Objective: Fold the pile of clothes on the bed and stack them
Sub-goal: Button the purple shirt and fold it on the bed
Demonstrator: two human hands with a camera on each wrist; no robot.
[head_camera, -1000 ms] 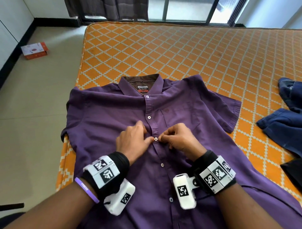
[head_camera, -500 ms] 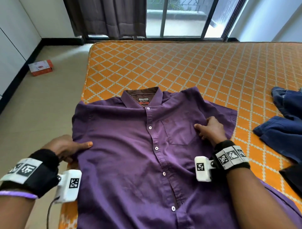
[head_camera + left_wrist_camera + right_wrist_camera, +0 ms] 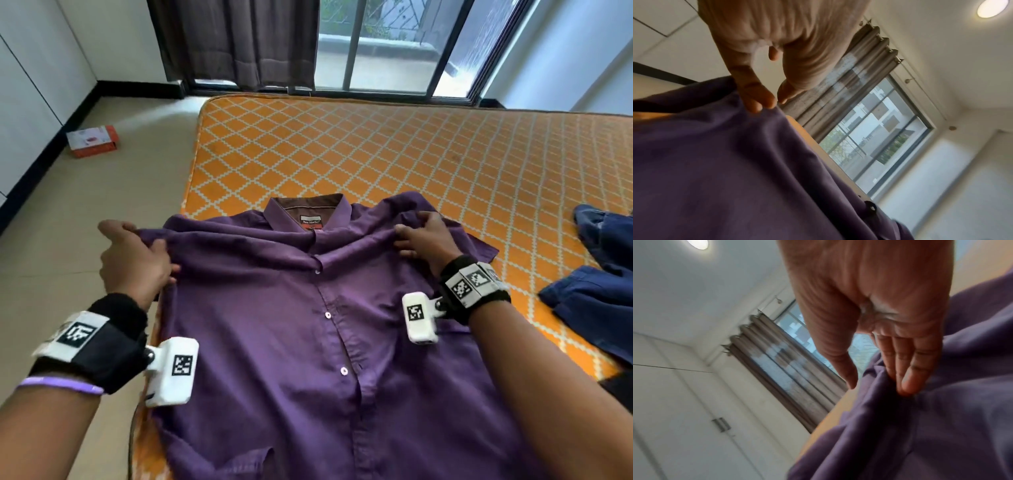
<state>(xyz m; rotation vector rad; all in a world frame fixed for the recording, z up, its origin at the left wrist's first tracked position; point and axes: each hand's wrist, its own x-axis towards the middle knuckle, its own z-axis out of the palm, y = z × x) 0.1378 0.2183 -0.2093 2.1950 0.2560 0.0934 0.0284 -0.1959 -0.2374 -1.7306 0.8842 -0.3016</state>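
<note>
A purple button-up shirt (image 3: 291, 325) lies face up, collar away from me, at the near left corner of the orange patterned bed (image 3: 376, 154). My left hand (image 3: 144, 241) grips its left shoulder past the bed's left edge, and the fabric there is raised. At the right shoulder, my right hand (image 3: 409, 233) pinches a bunched fold. Creases run across the chest between both hands. The left wrist view shows my fingers (image 3: 756, 100) pinching purple cloth (image 3: 725, 170). In the right wrist view my fingertips (image 3: 906, 384) press into a gathered fold of the shirt (image 3: 941, 426).
Blue jeans (image 3: 603, 274) lie crumpled on the bed at the right, with a dark garment (image 3: 620, 387) at the right edge. A red and white box (image 3: 92, 140) sits on the floor at the left. A window with a curtain (image 3: 239, 41) stands beyond the bed.
My hands left the button placket, slid out to the shirt's sides, and now grip the two shoulders. The upper part of the shirt has risen and creased.
</note>
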